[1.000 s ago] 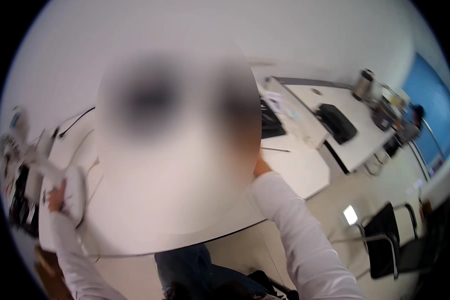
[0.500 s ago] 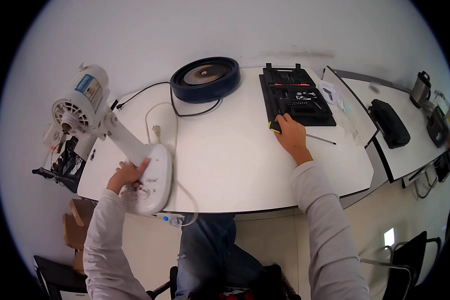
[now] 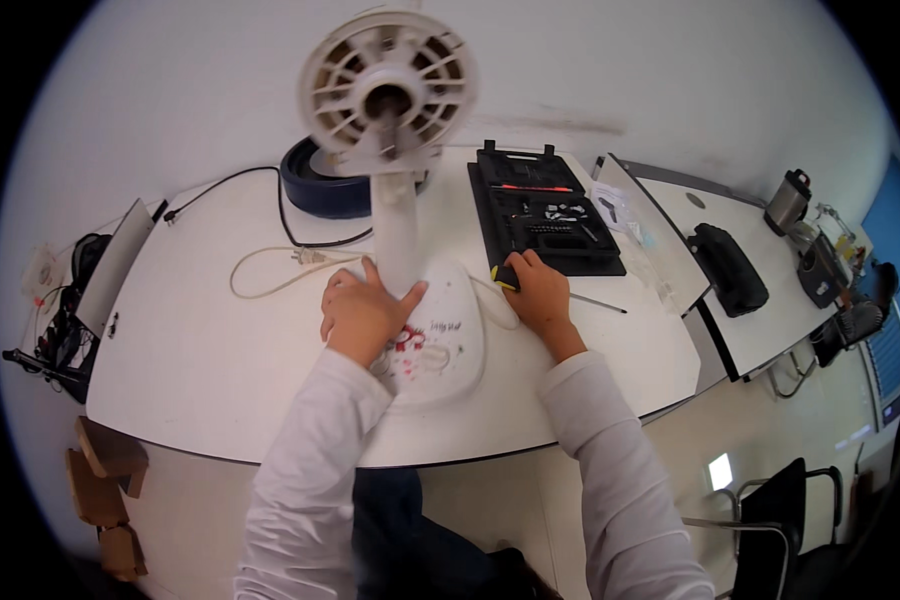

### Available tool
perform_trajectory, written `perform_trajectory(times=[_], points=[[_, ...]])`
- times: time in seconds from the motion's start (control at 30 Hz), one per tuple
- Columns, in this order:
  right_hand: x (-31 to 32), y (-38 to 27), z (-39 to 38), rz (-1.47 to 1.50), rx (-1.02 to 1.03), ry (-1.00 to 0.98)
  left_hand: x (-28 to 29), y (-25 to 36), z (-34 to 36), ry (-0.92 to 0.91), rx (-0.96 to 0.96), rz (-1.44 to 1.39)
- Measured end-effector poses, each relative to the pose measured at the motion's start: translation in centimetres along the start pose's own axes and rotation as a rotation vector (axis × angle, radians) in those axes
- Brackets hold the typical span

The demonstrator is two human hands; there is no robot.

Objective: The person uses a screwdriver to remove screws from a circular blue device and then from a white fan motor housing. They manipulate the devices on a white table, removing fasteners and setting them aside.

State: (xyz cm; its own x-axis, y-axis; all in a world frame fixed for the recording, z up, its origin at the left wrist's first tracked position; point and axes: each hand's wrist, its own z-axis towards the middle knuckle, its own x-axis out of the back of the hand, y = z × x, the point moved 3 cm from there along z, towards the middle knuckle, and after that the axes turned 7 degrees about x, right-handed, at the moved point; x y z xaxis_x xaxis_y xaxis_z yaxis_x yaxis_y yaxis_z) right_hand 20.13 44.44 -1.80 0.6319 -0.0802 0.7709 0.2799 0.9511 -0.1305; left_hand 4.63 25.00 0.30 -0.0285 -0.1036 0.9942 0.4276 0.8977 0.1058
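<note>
A white electric fan without its blades and grille, its motor head (image 3: 388,85) facing me, stands upright on its base (image 3: 445,340) in front of me. My left hand (image 3: 362,312) grips the fan low down, where its post (image 3: 395,225) meets the base, the thumb lying across the front. To the right of the base, my right hand (image 3: 542,298) is closed on a screwdriver (image 3: 506,277) with a black and yellow handle. Its long thin shaft points right, just above the tabletop. The palm hides the middle of the screwdriver.
Behind the fan lies a round dark blue object (image 3: 325,195) with a black cable. The fan's pale cord and plug (image 3: 308,256) rest left of the post. An open black tool case (image 3: 555,225) sits beyond my right hand. A second table (image 3: 660,200) holds a black case (image 3: 727,270) and a kettle (image 3: 788,203).
The fan has moved from the left edge toward the table's middle and turned, so its motor head now faces me. My left hand moved with it. The screwdriver stays in my right hand.
</note>
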Motion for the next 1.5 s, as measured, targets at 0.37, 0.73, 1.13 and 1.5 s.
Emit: perform_trajectory(times=[0.37,0.73,1.13,1.5], points=[[0.6,-1.1,0.1,-0.072,-0.057,-0.079,3.3,1.5,0.6,-0.030,-0.025,-0.025],[7.5,-6.5,-0.1,0.001,-0.014,0.470,2.3,1.1,0.6,0.180,-0.134,-0.179],[25.7,-16.6,1.7,1.064,0.754,1.396,2.3,1.3,1.3,0.172,-0.165,-0.189],[26.0,-16.5,-2.7,0.949,1.199,1.490,2.1,1.3,1.6,0.090,-0.128,-0.096]])
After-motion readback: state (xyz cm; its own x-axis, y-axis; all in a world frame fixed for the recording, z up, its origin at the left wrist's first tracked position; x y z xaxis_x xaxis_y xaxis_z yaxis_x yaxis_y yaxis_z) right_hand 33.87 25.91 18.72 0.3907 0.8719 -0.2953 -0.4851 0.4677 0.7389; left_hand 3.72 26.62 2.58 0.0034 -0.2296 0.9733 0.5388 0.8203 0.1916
